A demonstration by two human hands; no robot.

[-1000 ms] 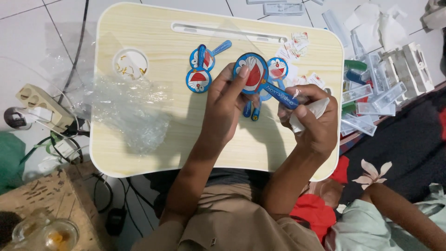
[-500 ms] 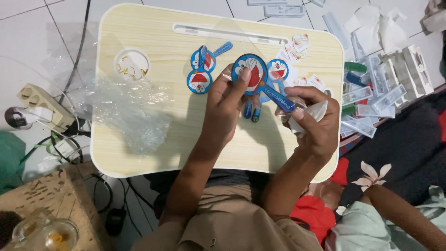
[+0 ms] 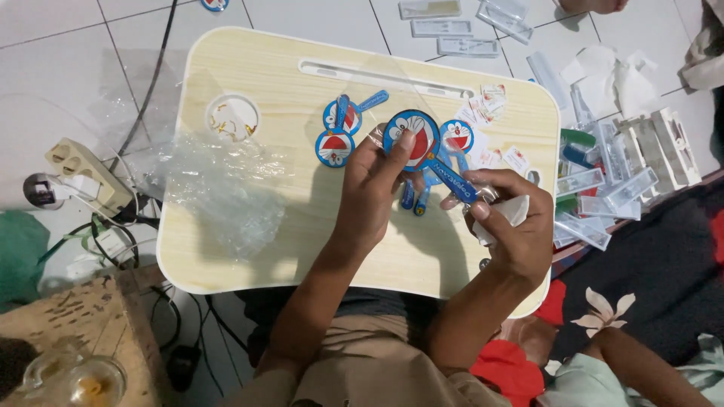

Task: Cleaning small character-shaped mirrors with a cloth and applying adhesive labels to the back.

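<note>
My left hand holds a round blue cartoon-face fan by its disc, thumb on the face, above a light wooden lap table. My right hand grips the fan's blue handle and also clutches a piece of white tissue. Two more round cartoon discs lie on the table to the left of the fan, and another disc lies just to its right. Short blue handle pieces rest under my hands.
Crumpled clear plastic wrap covers the table's left part beside a round cup hole. Small paper stickers sit at the far right. Clear plastic cases pile up on the floor right. A power strip and cables lie left.
The view has shifted slightly and both hands stay on the fan; my right hand has slid a little along the blue handle, tilting the fan somewhat.
</note>
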